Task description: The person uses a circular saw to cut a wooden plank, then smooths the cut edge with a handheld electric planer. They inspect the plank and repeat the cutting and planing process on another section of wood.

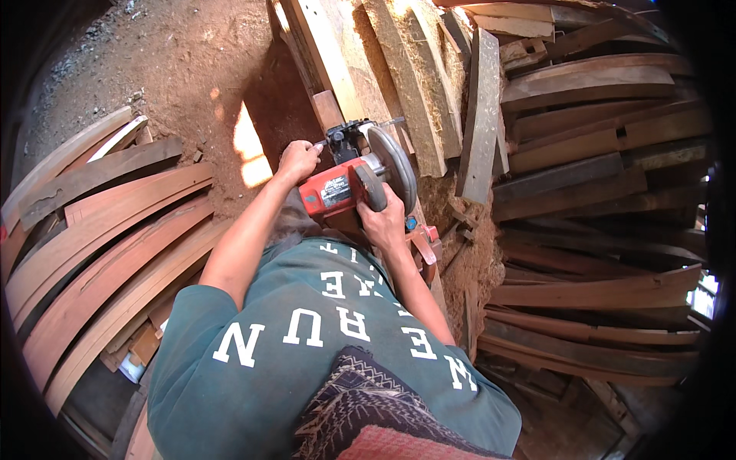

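A red circular saw [331,190] lies in front of my body, its round grey blade guard [401,165] on the right side. My right hand [383,218] is wrapped round the black rear handle [369,186]. At the saw's front left, the fingers of my left hand [299,161] close on a small thin metal rod [320,146] by the black front bracket [349,138]. Just beyond that bracket is a reddish wood block [327,111]. Whether the saw's base rests on wood is hidden by its body.
Curved planks [138,192] are stacked at the left, and more curved timbers [598,287] at the right. Sawdust-covered boards [402,84] lie ahead. A red tool part [425,245] sits close to my right forearm. Bare earth [169,57] shows at the far left.
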